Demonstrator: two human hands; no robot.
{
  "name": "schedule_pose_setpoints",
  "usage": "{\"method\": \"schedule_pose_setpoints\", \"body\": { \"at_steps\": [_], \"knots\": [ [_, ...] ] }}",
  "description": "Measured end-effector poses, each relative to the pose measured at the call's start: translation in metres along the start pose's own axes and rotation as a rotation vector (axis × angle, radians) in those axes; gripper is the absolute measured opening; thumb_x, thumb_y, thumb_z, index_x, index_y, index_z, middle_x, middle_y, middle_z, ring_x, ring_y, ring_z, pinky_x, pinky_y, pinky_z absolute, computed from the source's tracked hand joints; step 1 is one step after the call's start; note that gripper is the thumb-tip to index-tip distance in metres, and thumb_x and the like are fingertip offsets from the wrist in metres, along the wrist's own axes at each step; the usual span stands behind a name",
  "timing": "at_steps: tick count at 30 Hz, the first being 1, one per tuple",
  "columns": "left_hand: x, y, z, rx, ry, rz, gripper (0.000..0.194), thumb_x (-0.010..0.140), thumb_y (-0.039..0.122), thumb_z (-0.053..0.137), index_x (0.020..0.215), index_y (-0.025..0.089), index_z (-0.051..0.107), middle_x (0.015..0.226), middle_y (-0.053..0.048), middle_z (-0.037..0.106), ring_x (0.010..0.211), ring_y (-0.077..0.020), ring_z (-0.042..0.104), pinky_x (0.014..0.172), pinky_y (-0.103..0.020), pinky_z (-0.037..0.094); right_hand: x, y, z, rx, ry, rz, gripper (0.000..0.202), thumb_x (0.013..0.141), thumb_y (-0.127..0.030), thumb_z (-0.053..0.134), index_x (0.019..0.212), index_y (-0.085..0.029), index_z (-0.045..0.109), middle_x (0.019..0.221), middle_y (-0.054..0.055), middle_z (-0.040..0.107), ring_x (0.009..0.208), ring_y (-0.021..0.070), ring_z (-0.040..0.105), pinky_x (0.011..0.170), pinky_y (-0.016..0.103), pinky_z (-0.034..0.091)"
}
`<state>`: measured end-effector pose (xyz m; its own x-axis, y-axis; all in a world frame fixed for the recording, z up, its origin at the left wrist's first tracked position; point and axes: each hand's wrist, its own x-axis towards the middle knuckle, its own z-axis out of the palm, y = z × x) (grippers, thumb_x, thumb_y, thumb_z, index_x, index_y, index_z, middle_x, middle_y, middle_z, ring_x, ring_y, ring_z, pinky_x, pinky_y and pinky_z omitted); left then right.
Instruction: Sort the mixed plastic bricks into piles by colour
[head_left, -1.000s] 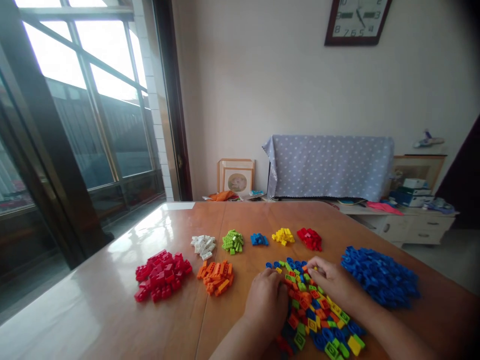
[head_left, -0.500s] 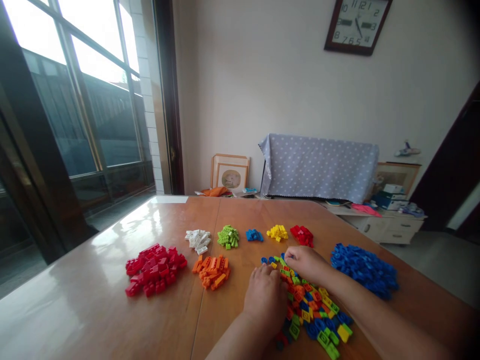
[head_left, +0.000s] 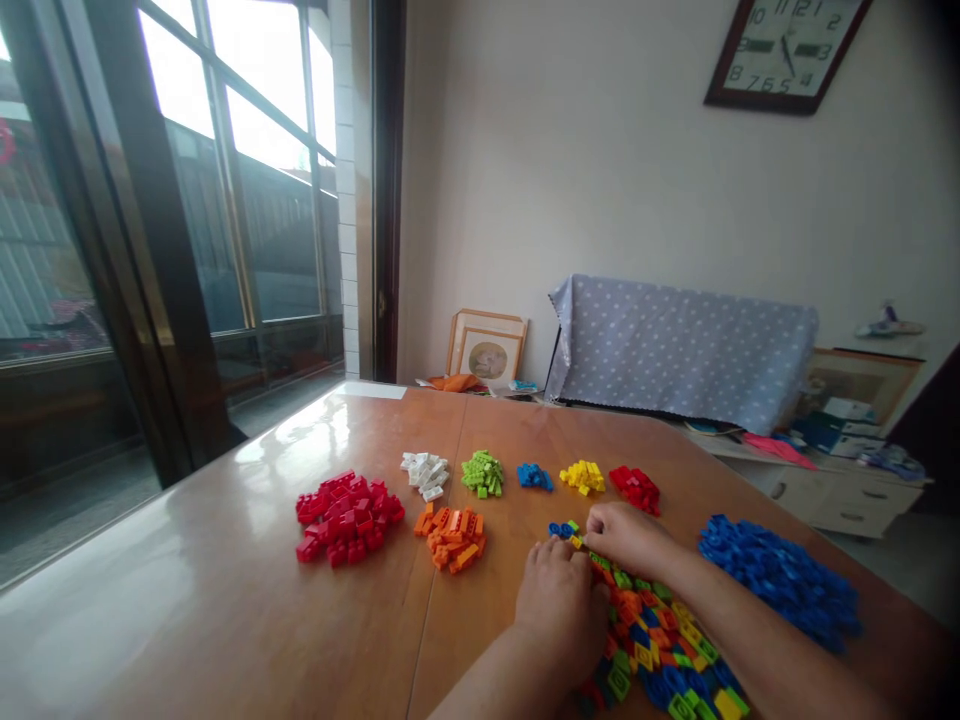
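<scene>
A mixed pile of coloured bricks (head_left: 652, 635) lies on the wooden table near its front edge. My left hand (head_left: 562, 605) rests at the pile's left side, fingers curled down; what is under them is hidden. At the pile's far end my right hand (head_left: 626, 535) has its fingers bent together, touching or just above small bricks; anything in them is too hidden to name. A few blue round pieces (head_left: 562, 530) and a yellow one sit just beyond my left fingertips.
Sorted piles stand on the table (head_left: 262, 610): crimson (head_left: 349, 518), orange (head_left: 454, 540), white (head_left: 425, 474), lime green (head_left: 482, 473), small blue (head_left: 534, 477), yellow (head_left: 583, 477), red (head_left: 635, 488), and a large blue pile (head_left: 780, 580) right of my right forearm.
The view has turned left, so the table and piles appear farther right. Both hands stay at the mixed pile, with my right hand slightly nearer my left.
</scene>
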<state>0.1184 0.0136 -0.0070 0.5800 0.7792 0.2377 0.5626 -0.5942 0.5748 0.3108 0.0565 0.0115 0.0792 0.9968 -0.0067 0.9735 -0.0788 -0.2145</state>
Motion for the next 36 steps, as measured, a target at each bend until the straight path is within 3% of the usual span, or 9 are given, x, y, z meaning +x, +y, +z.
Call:
{"method": "schedule_pose_setpoints", "body": {
  "at_steps": [6,11,15,20,24,30,36],
  "knots": [
    [-0.001,0.002,-0.002,-0.007,-0.015,-0.033,0.034,0.088,0.039,0.046,0.104,0.019,0.069,0.119,-0.014,0.061,0.114,-0.0303,0.052,0.104,-0.045,0.038,0.006,0.003,0.0,0.029,-0.041,-0.079,0.009,0.071,-0.025,0.064,0.066,-0.018,0.067,0.067,0.002,0.067,0.066,0.0152,0.058,0.057,0.024,0.03],
    [-0.001,0.003,-0.002,-0.004,-0.003,-0.026,0.035,0.087,0.041,0.047,0.102,0.018,0.069,0.116,-0.014,0.063,0.111,-0.0294,0.053,0.103,-0.043,0.039,0.017,0.005,-0.002,0.179,0.07,-0.106,0.015,0.075,-0.031,0.064,0.07,-0.018,0.064,0.064,0.0,0.064,0.061,0.0136,0.055,0.055,0.023,0.033],
    [-0.001,0.004,-0.005,0.0,-0.009,-0.023,0.036,0.088,0.041,0.045,0.103,0.017,0.069,0.115,-0.014,0.063,0.112,-0.0298,0.052,0.103,-0.044,0.039,0.026,-0.023,0.003,0.416,0.097,-0.123,0.02,0.079,-0.037,0.064,0.072,-0.018,0.061,0.06,-0.002,0.059,0.056,0.0117,0.052,0.05,0.021,0.035],
    [-0.002,0.005,-0.006,-0.044,-0.035,-0.034,0.041,0.088,0.039,0.045,0.112,0.015,0.068,0.124,-0.017,0.06,0.118,-0.0327,0.049,0.106,-0.047,0.036,0.041,-0.077,0.017,0.683,-0.138,0.0,0.017,0.08,-0.032,0.065,0.074,-0.02,0.056,0.054,-0.004,0.058,0.044,0.0096,0.053,0.042,0.018,0.037],
    [-0.001,0.004,-0.003,-0.08,-0.019,-0.034,0.045,0.086,0.036,0.047,0.123,0.017,0.064,0.128,-0.016,0.058,0.12,-0.0339,0.047,0.107,-0.049,0.034,0.06,-0.106,0.027,0.706,-0.189,0.04,0.017,0.078,-0.024,0.068,0.069,-0.018,0.055,0.051,-0.002,0.061,0.042,0.0096,0.056,0.039,0.016,0.038],
    [-0.001,0.002,0.0,-0.11,-0.01,-0.027,0.044,0.086,0.034,0.046,0.123,0.02,0.065,0.126,-0.015,0.059,0.115,-0.0338,0.049,0.104,-0.049,0.036,0.08,-0.12,0.031,0.809,-0.156,0.076,0.011,0.083,-0.019,0.062,0.075,-0.017,0.054,0.062,0.001,0.065,0.051,0.0114,0.065,0.046,0.018,0.049],
    [0.0,0.002,0.0,-0.05,-0.025,-0.03,0.042,0.085,0.035,0.047,0.117,0.017,0.067,0.122,-0.017,0.06,0.115,-0.0339,0.049,0.104,-0.049,0.036,0.076,-0.108,0.027,0.84,-0.127,0.084,0.006,0.083,-0.017,0.059,0.08,-0.017,0.054,0.067,0.001,0.066,0.054,0.0111,0.066,0.048,0.018,0.051]
  ]
}}
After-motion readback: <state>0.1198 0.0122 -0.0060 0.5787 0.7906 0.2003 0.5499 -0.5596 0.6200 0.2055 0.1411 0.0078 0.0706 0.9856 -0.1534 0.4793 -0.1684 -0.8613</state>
